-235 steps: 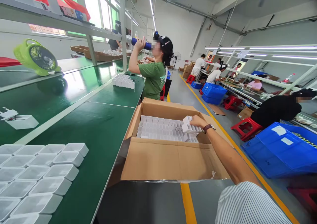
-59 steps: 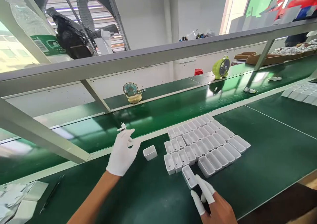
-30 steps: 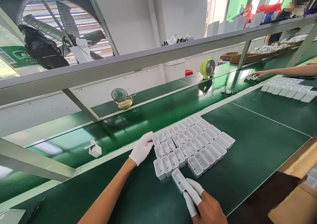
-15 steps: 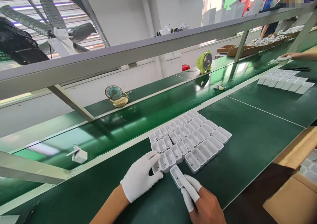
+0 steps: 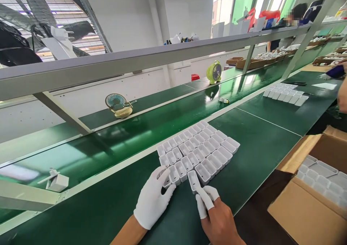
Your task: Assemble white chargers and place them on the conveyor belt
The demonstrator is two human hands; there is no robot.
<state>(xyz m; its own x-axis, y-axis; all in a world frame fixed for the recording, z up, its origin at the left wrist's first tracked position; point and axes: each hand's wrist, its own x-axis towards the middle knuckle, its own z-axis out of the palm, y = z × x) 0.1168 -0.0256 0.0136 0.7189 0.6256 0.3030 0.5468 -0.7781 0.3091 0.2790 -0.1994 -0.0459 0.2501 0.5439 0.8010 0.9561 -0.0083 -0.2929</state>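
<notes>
Several small white open-topped plastic boxes (image 5: 199, 147) stand in close rows on the green worktop. My left hand (image 5: 153, 198), in a white glove, cups the near left corner of the rows. Its thumb and fingers are apart and curve about the end box (image 5: 167, 182), touching it without a visible firm grip. White finger covers sit on several fingers of my right hand (image 5: 221, 216), which pinches the near end of one box (image 5: 193, 180). That box lies at the front of the group, beside the near rows, its open side up.
Beyond the worktop runs a shiny green belt (image 5: 151, 133), with a white part (image 5: 58, 181) at left. A beige fan (image 5: 119, 106) and a green fan (image 5: 214, 72) stand behind it. More white pieces (image 5: 286, 93) lie at right, near another person's arm (image 5: 342, 97). An open carton (image 5: 306, 209) holds white boxes.
My right hand has pushed its box forward, closer against the rows. My left hand stays at the corner. The view has swung right, showing more of the carton and the far bench.
</notes>
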